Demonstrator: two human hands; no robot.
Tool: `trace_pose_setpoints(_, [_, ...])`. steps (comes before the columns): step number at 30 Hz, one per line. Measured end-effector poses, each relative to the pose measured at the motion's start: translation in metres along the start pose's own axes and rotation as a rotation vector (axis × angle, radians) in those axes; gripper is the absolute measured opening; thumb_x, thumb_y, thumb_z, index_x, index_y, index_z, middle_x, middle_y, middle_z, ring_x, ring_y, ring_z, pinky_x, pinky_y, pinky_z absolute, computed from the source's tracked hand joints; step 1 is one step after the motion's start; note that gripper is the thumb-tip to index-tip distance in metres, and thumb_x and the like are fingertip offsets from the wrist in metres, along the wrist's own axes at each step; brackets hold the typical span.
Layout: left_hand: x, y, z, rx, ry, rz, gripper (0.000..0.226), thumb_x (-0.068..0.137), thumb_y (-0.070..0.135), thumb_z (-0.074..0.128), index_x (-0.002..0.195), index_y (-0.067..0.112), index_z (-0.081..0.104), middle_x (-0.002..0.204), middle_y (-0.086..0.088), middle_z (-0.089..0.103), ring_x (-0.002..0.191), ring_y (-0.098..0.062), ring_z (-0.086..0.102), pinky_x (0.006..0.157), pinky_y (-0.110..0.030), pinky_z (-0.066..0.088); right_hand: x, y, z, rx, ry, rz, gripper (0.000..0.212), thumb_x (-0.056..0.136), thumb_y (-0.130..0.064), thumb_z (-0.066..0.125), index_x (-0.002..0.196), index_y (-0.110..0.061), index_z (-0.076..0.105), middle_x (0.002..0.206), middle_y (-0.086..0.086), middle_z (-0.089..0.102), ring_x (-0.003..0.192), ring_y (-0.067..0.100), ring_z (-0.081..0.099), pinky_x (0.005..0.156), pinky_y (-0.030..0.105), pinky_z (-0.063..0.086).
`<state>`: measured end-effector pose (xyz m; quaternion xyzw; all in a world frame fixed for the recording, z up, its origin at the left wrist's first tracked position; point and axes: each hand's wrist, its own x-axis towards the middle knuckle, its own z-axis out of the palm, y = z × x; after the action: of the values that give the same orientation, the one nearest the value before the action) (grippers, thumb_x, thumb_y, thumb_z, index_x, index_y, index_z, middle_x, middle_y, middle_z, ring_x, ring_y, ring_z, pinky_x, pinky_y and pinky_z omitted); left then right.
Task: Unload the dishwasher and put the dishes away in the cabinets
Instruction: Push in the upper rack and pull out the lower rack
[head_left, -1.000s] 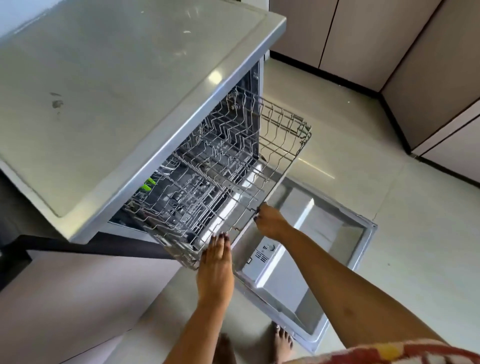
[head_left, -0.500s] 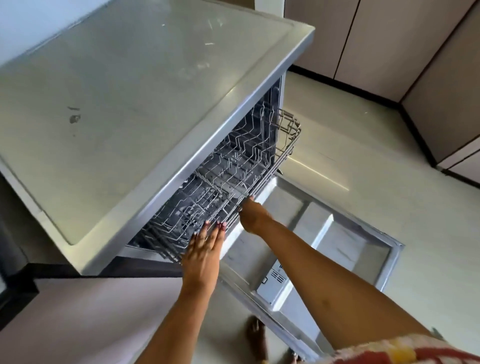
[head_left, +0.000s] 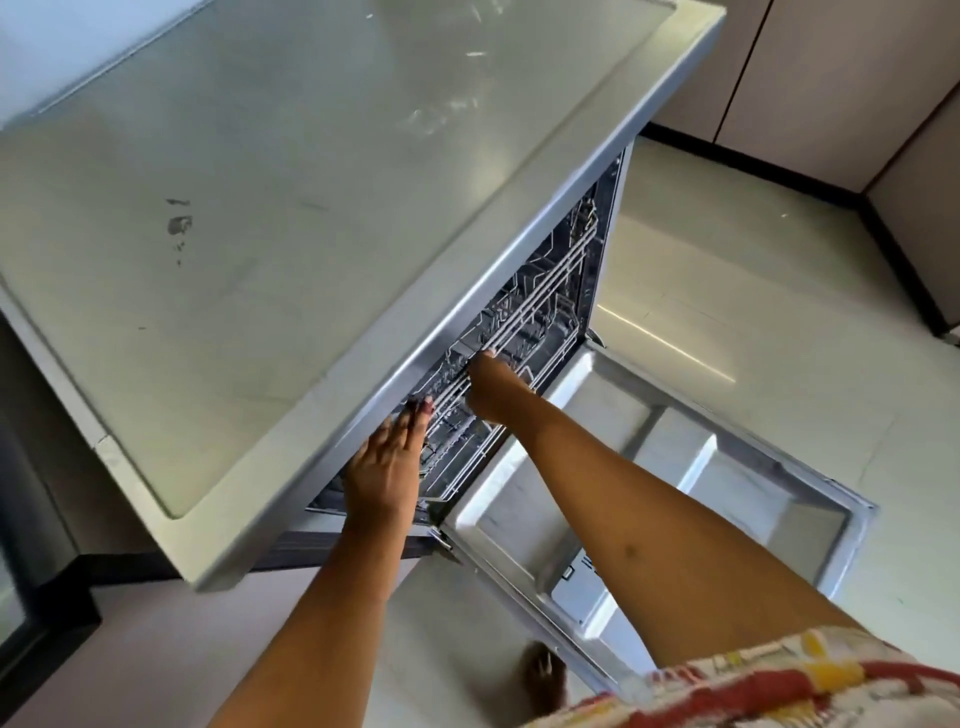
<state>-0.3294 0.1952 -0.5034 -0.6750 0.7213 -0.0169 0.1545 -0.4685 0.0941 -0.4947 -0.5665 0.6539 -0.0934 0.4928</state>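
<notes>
Grey and scuffed, the flat top (head_left: 311, 208) of the dishwasher (head_left: 607, 228) fills the left and far part of the view, with a small dark mark on its left half. Under its front edge sits the wire rack (head_left: 524, 317), almost wholly inside the tub, only its front wires showing in the opening. The left hand (head_left: 387, 467) lies flat against the near-left end of the rack's front, fingers straight and close together, nails painted dark red, pressing on the wire. The right hand (head_left: 493, 387) is further along the same front, just right of the left hand; its fingers are curled onto the front wire and appear to grip it, though the fingertips are hidden among the wires. Below and to the right, the dishwasher door (head_left: 727, 467) hangs fully open and level, its pale inner panel facing up, with the right forearm crossing above its near-left corner. Pale glossy floor (head_left: 753, 312) spreads to the right, meeting beige cabinets (head_left: 779, 78) with a dark plinth at the far right. A patterned red, yellow and white garment (head_left: 779, 686) shows at the near right edge, and a bare foot (head_left: 543, 680) stands on the floor just left of the door's near corner.
</notes>
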Motion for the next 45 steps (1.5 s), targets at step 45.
trace_pose_setpoints(45, [0.056, 0.092, 0.220, -0.380, -0.427, -0.252, 0.077, 0.096, 0.038, 0.043, 0.151, 0.007, -0.002, 0.159, -0.008, -0.002, 0.147, -0.023, 0.000, 0.118, -0.041, 0.007, 0.138, 0.159, 0.078, -0.972, 0.003, -0.342, 0.067, 0.095, -0.016, 0.050, 0.151, -0.022, 0.013, 0.158, -0.002, 0.012, 0.148, 0.019, 0.008, 0.110, 0.056, 0.027])
